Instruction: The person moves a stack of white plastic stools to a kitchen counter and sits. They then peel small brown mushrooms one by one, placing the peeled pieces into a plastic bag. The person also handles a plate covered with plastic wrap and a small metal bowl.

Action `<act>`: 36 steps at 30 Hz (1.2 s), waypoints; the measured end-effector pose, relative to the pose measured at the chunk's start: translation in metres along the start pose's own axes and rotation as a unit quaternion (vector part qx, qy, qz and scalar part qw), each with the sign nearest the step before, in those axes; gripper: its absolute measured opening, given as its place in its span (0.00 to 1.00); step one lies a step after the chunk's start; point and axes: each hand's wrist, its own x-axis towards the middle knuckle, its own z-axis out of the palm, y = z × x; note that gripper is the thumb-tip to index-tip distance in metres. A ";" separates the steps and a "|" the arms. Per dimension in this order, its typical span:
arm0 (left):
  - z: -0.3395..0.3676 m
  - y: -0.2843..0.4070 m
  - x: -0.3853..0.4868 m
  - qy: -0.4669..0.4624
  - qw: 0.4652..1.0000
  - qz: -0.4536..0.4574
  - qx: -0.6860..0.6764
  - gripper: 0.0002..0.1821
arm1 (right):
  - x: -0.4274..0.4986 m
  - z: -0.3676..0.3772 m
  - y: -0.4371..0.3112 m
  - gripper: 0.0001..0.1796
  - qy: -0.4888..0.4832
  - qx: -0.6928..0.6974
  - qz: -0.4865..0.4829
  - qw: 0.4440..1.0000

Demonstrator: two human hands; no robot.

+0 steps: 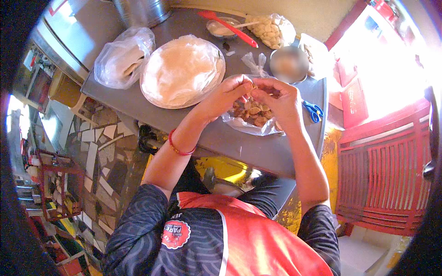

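Note:
My left hand (229, 96) and my right hand (281, 98) meet over an opened clear plastic bag (238, 125). Their fingertips pinch a small pale clove-like piece (255, 88), which the fingers partly hide. Below them the bag holds a pile of brownish pieces (257, 113) that look like unpeeled garlic cloves. Left of my hands stands a large round plate (183, 74), its pale contents under clear plastic film. The knotted top of a plastic bag (256, 63) sticks up just beyond my fingers.
Blue-handled scissors (313, 111) lie at the table's right edge. Behind are a blurred container (289, 65), a bag of pale cloves (271, 32), a red-handled utensil (229, 29) across a small bowl (221, 27), and a metal pot (141, 12). Another plastic bag (121, 58) sits left.

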 end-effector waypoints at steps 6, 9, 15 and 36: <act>-0.003 -0.003 0.001 0.004 0.996 0.022 -0.090 0.15 | 0.008 -0.009 0.017 0.08 -0.006 0.067 0.016 0.998; -0.004 -0.002 0.003 0.092 0.993 0.003 -0.079 0.12 | 0.015 -0.015 0.016 0.09 0.013 0.093 0.072 0.993; -0.003 0.006 0.005 0.251 0.903 0.218 0.272 0.06 | -0.030 -0.032 -0.054 0.11 0.084 0.237 0.020 0.968; 0.000 0.008 -0.010 0.151 0.808 0.117 0.557 0.08 | 0.015 -0.034 -0.020 0.12 0.005 -0.127 -0.088 0.988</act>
